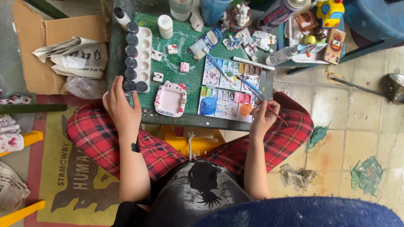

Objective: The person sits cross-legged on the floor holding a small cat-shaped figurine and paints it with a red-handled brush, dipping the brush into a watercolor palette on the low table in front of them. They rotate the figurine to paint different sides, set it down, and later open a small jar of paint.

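My right hand (262, 116) grips a thin red-handled paintbrush (261, 100) at the near right corner of a paint-stained palette (229, 90), its tip over the palette's wells. My left hand (121, 107) rests at the near left edge of the low green table (185, 120), fingers on a row of dark-capped paint bottles (131, 63) beside a white well tray (145, 52). A pink cat-shaped frame (170, 99) lies between my hands. Small painted cat figures (158, 77) sit behind it.
Paint tubes (252, 44), white bottles (165, 26) and a cup crowd the table's far side. A cardboard box with newspaper (71, 54) stands at left. A blue shelf with toys (320, 29) sits at right. My red plaid legs (97, 134) flank a yellow stool (191, 141).
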A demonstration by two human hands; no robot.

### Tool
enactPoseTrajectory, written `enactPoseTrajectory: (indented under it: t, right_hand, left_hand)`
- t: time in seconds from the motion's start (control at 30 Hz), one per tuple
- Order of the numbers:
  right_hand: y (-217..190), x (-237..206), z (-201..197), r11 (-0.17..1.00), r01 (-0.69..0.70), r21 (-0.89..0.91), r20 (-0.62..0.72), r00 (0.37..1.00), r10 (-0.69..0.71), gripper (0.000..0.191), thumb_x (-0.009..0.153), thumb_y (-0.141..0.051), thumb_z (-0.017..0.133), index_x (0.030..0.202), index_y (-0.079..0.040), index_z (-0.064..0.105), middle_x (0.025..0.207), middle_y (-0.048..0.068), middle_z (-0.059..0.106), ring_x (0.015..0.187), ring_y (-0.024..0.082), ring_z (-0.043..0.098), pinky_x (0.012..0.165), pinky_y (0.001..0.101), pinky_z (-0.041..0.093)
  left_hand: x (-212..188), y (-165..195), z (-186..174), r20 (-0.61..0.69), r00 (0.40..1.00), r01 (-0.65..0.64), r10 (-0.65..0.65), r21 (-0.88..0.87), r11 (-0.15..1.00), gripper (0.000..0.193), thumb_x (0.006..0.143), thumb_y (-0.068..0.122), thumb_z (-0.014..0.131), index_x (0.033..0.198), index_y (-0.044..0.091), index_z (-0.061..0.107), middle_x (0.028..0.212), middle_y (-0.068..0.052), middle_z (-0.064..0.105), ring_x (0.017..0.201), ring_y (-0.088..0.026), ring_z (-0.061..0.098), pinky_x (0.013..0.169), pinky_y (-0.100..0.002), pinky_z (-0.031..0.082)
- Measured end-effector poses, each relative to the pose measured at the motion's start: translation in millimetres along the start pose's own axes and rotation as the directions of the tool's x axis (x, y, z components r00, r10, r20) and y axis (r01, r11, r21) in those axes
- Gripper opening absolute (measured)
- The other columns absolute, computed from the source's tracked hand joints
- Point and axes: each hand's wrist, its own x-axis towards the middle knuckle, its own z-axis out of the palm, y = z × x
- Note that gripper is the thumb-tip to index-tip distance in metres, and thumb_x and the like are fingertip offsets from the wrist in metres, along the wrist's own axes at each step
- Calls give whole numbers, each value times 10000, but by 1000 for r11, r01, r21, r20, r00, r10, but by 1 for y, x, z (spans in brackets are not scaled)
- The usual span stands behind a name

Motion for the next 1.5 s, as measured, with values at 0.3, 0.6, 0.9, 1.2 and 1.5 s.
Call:
enactPoseTrajectory:
  t: [0.3, 0.6, 0.9, 1.2, 1.5]
  right_hand:
    - [8, 1, 2, 990, 134, -34, 45, 990, -133, 102, 1135, -48, 518, 1173, -69, 425, 990, 164, 647, 545, 94, 500, 556, 215, 389]
    - [4, 5, 4, 994, 96, 43, 2, 995, -96, 94, 1148, -67, 517, 1163, -73, 425, 918, 141, 624, 532, 83, 458, 576, 238, 434]
    - [8, 4, 7, 997, 74, 29, 33, 997, -75, 80, 1128, -58, 511, 1178, -69, 451, 959, 140, 650, 540, 79, 465, 576, 221, 398]
    - [-8, -41, -1, 972, 94, -215, 382, 924, -5, 193, 1134, -95, 449, 1233, -38, 604, 1214, 154, 724, 866, 180, 714, 733, 266, 508]
    - [-21, -91, -19, 833, 326, -448, 539, 842, -39, 192, 891, -70, 719, 948, -37, 539, 911, 120, 667, 750, 186, 643, 695, 292, 523]
  left_hand:
    - [85, 13, 8, 31, 1000, -1, -7, 253, 967, 535, 914, 342, 802, 1316, 28, 645, 1199, -184, 701, 1138, -383, 618, 1012, -532, 344]
    - [95, 10, -5, 24, 992, 121, -123, 82, 989, 338, 989, 268, 757, 1244, 66, 666, 1113, -158, 745, 957, -343, 702, 933, -470, 472]
    - [55, 2, -5, 309, 939, 330, -149, -931, 152, 298, 1130, 128, 438, 1413, 50, 487, 1305, -142, 658, 1235, -247, 696, 1123, -354, 557]
    - [-55, 95, 42, 402, 873, 53, 276, -641, 766, 543, 1033, 174, 654, 1517, 78, 427, 1249, -133, 607, 1105, -234, 656, 934, -382, 569]
    - [-113, 128, 66, 205, 701, -431, 683, -642, 634, 538, 781, 193, 865, 1211, 37, 582, 1122, -115, 715, 1016, -286, 725, 899, -402, 574]
